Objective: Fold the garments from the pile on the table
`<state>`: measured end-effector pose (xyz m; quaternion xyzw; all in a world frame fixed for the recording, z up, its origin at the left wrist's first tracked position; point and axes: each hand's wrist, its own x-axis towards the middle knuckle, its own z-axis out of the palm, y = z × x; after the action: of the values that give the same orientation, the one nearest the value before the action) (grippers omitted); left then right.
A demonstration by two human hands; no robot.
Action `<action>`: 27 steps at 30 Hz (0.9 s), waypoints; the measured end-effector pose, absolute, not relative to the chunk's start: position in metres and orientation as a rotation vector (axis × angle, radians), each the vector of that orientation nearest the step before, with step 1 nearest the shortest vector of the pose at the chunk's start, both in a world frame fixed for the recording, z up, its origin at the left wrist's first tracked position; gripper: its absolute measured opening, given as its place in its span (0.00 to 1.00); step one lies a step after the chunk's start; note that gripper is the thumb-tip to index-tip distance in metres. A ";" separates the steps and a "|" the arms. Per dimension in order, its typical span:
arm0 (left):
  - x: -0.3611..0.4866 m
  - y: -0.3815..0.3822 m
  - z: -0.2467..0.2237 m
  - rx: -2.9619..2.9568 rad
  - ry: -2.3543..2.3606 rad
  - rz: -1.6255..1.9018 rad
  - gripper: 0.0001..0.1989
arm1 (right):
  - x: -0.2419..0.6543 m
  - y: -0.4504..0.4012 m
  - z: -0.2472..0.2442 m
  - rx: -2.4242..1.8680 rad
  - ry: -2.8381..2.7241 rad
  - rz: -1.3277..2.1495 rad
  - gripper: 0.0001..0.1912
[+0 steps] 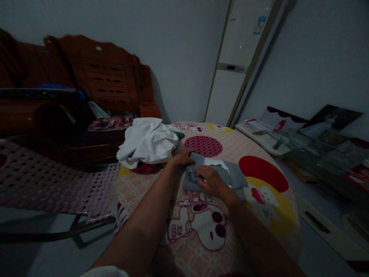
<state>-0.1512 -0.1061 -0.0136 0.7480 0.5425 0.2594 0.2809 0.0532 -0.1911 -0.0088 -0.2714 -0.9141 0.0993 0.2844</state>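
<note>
A grey garment (235, 174) with a white section lies folded in a flat bundle on the round table. My left hand (182, 158) is closed on its far left corner, fingers curled over the edge. My right hand (212, 181) pinches a bunched fold at the garment's left part, a little nearer to me. The exact kind of garment does not show. Left of my left hand is a loose heap of white cloth (150, 142), with some dark red fabric (145, 168) beneath it.
A patterned tablecloth (196, 231) covers the table. At left stand a woven pink chair (95, 188) and a carved wooden bench (100, 77). On the right, a glass-topped stand (314, 154) holds papers and pictures. A tall white cabinet-like unit (227, 92) stands behind.
</note>
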 end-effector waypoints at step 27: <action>-0.136 -0.112 -0.013 1.547 1.198 0.997 0.12 | 0.063 -0.161 -0.007 -1.250 -1.278 1.412 0.12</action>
<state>-0.1364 -0.1117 -0.0127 0.6272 0.4856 0.4043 0.4553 0.0634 -0.1612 -0.0066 -0.4982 -0.5096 0.5628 0.4187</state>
